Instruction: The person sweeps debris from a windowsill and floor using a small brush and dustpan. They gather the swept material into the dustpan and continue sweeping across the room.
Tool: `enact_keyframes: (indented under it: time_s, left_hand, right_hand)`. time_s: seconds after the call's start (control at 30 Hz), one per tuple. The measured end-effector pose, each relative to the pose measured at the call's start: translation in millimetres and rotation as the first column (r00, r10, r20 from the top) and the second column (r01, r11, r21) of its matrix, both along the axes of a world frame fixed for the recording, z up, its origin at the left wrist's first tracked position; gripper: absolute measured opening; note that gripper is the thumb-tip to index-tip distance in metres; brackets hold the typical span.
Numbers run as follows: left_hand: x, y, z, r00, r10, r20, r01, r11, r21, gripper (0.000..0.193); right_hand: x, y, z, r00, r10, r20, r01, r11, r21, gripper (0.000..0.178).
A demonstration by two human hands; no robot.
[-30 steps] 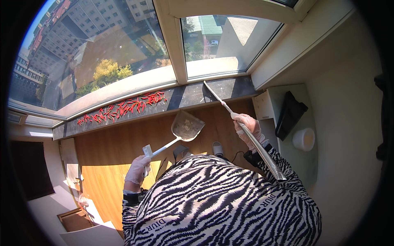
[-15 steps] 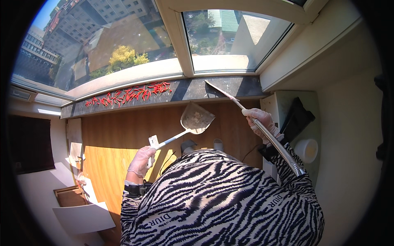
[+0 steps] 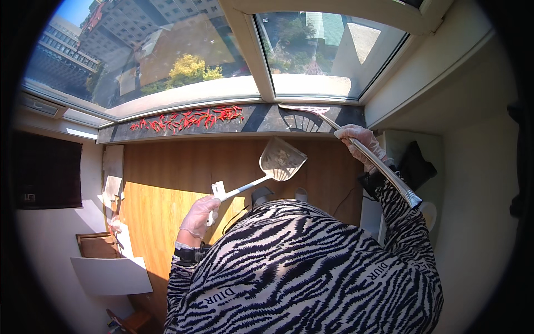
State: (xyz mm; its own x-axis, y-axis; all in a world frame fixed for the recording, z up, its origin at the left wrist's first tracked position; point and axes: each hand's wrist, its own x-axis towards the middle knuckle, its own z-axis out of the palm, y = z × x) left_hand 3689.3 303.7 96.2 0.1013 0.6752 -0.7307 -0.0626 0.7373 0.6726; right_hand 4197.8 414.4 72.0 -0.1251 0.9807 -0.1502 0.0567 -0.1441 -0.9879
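Observation:
My left hand [image 3: 199,216], in a clear thin glove, is closed round the pale handle of a scoop with a broad, flat, shovel-like pan [image 3: 281,160]. A small white piece stands out from the handle just beyond my fingers. In my right hand [image 3: 361,146], also gloved, is a long shiny metal tube [image 3: 384,167] whose far end widens into a pale slotted head [image 3: 303,108] over the dark windowsill [image 3: 339,118]. Slotted shadows fall beneath that head; whether it touches the sill I cannot tell. Red chili peppers [image 3: 192,118] lie spread along the sill's left part.
Large windows [image 3: 311,50] rise behind the sill. Below is a wooden floor [image 3: 161,206], partly sunlit. A white cabinet top [image 3: 397,139] carrying a black object [image 3: 418,161] stands right. White panels [image 3: 114,276] and a brown wooden box [image 3: 97,245] lie left. A dark cloth [image 3: 47,170] hangs there.
My right hand has turned the metal tube, so its slotted head shows wider over the sill. The whole view has shifted slightly. My left hand keeps its hold on the scoop.

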Motion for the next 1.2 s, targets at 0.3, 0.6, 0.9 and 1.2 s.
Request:
enact_keyframes:
  time_s: [0.3, 0.6, 0.9, 1.2]
  left_hand:
    - [6.9, -2.1, 3.5, 1.000, 0.016, 0.026, -0.016, 1.000, -0.001, 0.013]
    - [13.8, -3.8, 6.6, 0.999, -0.006, 0.051, 0.003, 0.998, 0.056, 0.016]
    - [12.5, 1.7, 2.2, 0.998, -0.016, 0.064, 0.013, 0.999, 0.052, 0.018]
    - [-5.6, 8.9, -8.8, 0.996, 0.035, 0.077, -0.039, 0.998, 0.054, 0.014]
  right_hand:
    - [22.1, 4.6, 17.4, 0.926, -0.001, 0.378, -0.218, 0.814, 0.538, 0.015]
    - [35.6, -5.2, 27.9, 0.859, -0.188, 0.477, -0.159, 0.787, 0.596, 0.009]
    - [42.9, -5.1, 10.1, 0.878, -0.295, 0.376, 0.032, 0.821, 0.570, 0.017]
    - [17.3, -13.1, -13.2, 0.881, -0.196, 0.431, -0.049, 0.868, 0.494, 0.014]
